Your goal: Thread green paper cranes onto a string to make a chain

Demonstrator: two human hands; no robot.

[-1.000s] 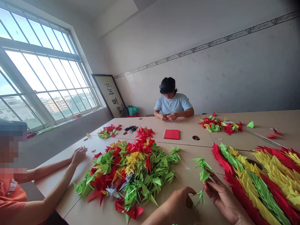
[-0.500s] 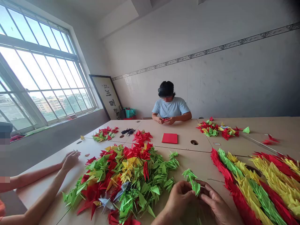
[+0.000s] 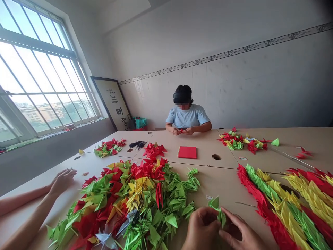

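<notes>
Green folded paper (image 3: 221,217) is held between my two hands at the bottom, right of centre. My left hand (image 3: 201,227) has its fingers curled against the paper's left side. Thumb and fingers of my right hand (image 3: 240,231) pinch its right side. Just left of my hands spreads a large pile of folded paper pieces (image 3: 142,185) in red, green, yellow and pale blue, with dark threads among them. To the right lie long strands of stacked folded paper (image 3: 282,208) in red, green and yellow. A thin metal needle (image 3: 246,203) rests between my right hand and these strands.
Across the table (image 3: 203,139) a person (image 3: 188,116) holds red paper. Another person's hands (image 3: 62,178) rest at the left. A red paper stack (image 3: 187,152), dark cords (image 3: 137,144), smaller folded-paper piles (image 3: 241,140) and a round hole (image 3: 216,157) lie farther back.
The view has shifted slightly. The green paper in my hands has turned and sits lower between my fingers, and my hands have moved slightly down and closer together.
</notes>
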